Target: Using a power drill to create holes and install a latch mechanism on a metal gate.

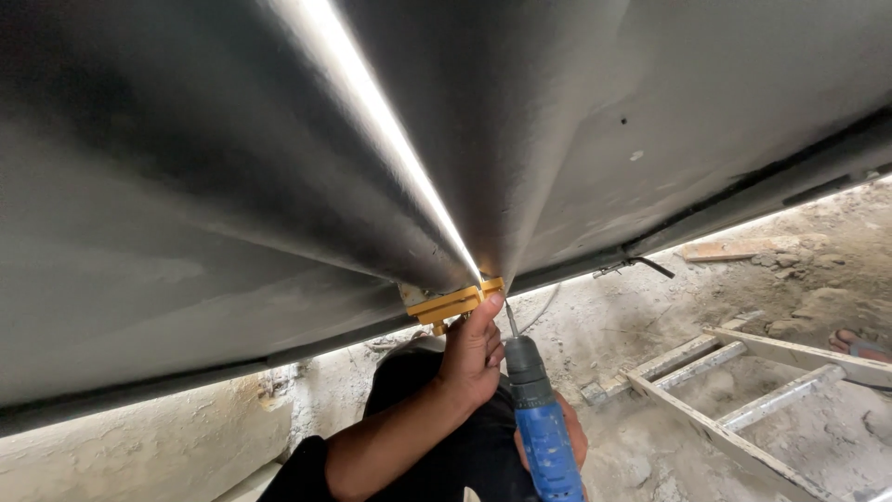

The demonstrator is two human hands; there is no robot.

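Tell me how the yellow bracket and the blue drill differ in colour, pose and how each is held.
The yellow bracket lies flat against the grey panel overhead; the blue drill points upward, its bit near the bracket. The left hand presses the bracket with its fingers; the right hand, mostly hidden, grips the drill's body. Both sit at the panel's lower edge.

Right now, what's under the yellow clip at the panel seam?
The left hand presses up on the yellow clip, thumb on its edge. Beside it the blue drill points its bit upward. The clip's underside and any screw are covered by the fingers.
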